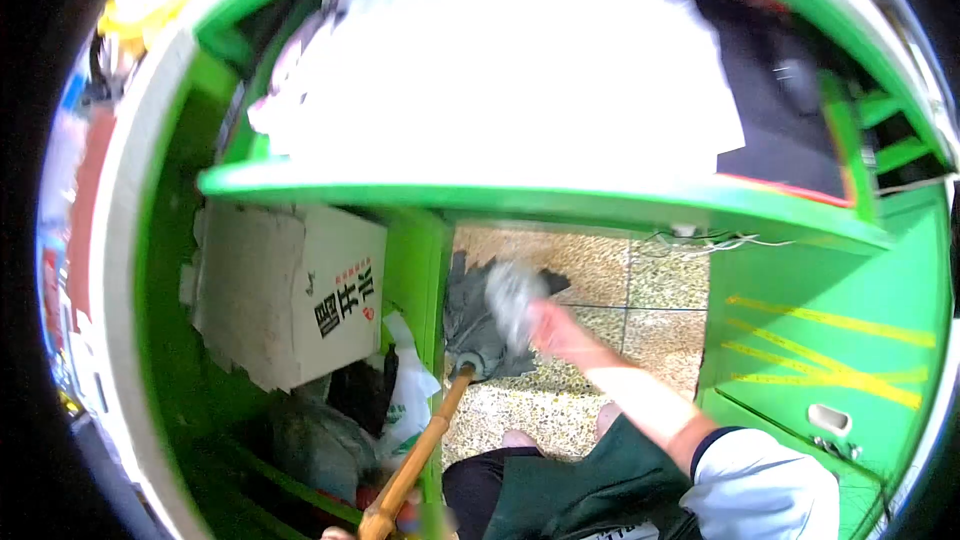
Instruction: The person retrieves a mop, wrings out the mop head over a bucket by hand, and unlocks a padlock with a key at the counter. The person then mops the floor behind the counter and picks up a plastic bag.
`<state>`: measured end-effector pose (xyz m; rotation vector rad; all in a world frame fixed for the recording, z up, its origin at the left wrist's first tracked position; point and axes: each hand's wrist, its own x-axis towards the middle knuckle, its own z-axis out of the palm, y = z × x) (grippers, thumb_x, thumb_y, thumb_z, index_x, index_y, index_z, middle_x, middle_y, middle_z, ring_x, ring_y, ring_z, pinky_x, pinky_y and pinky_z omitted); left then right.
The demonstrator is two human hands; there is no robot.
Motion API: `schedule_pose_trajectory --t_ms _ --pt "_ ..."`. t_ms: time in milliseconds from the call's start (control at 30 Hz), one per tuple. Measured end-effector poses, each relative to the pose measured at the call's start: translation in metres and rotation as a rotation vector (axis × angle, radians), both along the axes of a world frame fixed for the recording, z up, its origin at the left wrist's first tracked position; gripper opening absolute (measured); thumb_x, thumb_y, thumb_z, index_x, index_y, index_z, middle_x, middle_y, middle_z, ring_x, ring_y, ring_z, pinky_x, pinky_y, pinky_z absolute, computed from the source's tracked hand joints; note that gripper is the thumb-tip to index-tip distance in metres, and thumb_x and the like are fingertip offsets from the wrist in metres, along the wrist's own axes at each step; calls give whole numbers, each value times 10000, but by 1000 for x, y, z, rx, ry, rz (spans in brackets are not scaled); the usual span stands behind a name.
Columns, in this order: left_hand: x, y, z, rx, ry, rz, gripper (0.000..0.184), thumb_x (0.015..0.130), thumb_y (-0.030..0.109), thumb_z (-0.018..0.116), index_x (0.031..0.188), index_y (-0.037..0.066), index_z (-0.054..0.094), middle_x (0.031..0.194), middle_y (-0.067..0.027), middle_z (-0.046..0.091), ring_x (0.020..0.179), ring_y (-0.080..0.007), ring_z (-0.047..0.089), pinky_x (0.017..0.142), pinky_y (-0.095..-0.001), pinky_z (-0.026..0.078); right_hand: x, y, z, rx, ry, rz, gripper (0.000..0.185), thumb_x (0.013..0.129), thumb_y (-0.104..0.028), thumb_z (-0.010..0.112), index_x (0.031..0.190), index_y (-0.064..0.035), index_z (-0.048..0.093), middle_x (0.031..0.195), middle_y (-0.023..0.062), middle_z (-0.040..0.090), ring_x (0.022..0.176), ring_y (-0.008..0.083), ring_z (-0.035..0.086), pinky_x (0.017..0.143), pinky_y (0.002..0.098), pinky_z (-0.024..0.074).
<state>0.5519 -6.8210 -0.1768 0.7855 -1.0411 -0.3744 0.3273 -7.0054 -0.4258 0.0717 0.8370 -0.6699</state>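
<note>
At the bottom edge my left hand (408,514), mostly cut off, is closed around the bamboo handle (440,430) of a mop. The mop's dark grey cloth head (468,312) lies on the speckled floor under the green desk. My right hand (550,330) reaches down over the floor beside the mop head, its fingers closed and smeared by motion. It grips a crumpled whitish-grey thing (514,298), which is too blurred to name and overlaps the mop head in view.
The green desktop edge (560,202) spans above, bearing white sheets (500,80) and a dark mat with a mouse (797,85). A torn white carton (290,290) and bags fill the left compartment. Cables (720,242) hang underneath; a green panel (800,310) with yellow tape stands right.
</note>
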Motion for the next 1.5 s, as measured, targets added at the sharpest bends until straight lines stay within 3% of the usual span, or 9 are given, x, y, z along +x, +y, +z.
schedule_pose_trajectory --t_ms 33,167,433,600,767,867,1400,1467,1500 --pt "-4 -6 2 12 14 31 134 749 205 478 730 81 432 562 -60 443 455 -172 446 510 -301 378 14 35 -33 57 -99 -141 232 775 -222 557 904 -29 550 807 72 584 726 155 565 657 267 485" --pt "-30 -12 25 204 39 82 163 737 148 501 659 62 388 554 -63 422 456 -162 425 466 -265 360 -1 114 69 64 283 344 201 758 -258 575 885 -102 566 515 -64 411 361 17 262 302 179 165" --pt "-51 30 26 686 -259 -305 58 717 32 463 671 41 430 715 -124 508 695 -211 505 678 -349 446 -122 202 213 -162 744 194 238 751 -322 587 732 -87 557 494 -38 379 365 66 285 340 243 189" --pt "-110 65 102 734 -1225 -274 212 612 174 690 705 51 546 761 -105 550 726 -306 509 676 -366 438 -198 242 261 -90 766 -107 249 754 -275 571 819 -38 613 573 7 514 449 97 437 397 250 338" --pt "-154 86 191 925 -618 -670 188 704 211 625 744 52 532 781 -126 544 726 -260 509 735 -381 416 -245 273 357 -110 955 98 298 714 -314 599 723 -16 595 605 55 558 526 158 503 511 307 403" --pt "-179 82 207 494 -808 -542 221 645 70 640 661 54 420 596 -56 455 573 -231 479 608 -287 422 -246 288 383 -273 1053 87 348 709 -361 596 700 -13 585 598 68 557 526 177 507 519 321 403" --pt "-182 104 189 924 -661 -493 221 533 -27 644 669 43 484 777 -118 538 897 -325 509 807 -400 393 -157 266 428 -590 1102 388 381 748 -371 556 651 -5 511 596 156 520 545 233 511 513 350 382" --pt "-175 102 184 930 -647 -484 211 537 -29 637 655 42 477 775 -115 536 894 -321 510 805 -398 393 -148 258 427 -539 1115 556 276 784 -273 560 801 2 564 663 72 574 618 89 497 575 266 417" --pt "-171 100 184 946 -633 -487 195 549 -26 634 656 38 484 777 -114 534 910 -330 502 804 -401 391 -142 259 419 -558 1114 453 351 761 -351 550 700 -6 538 618 146 543 563 210 524 531 333 397"
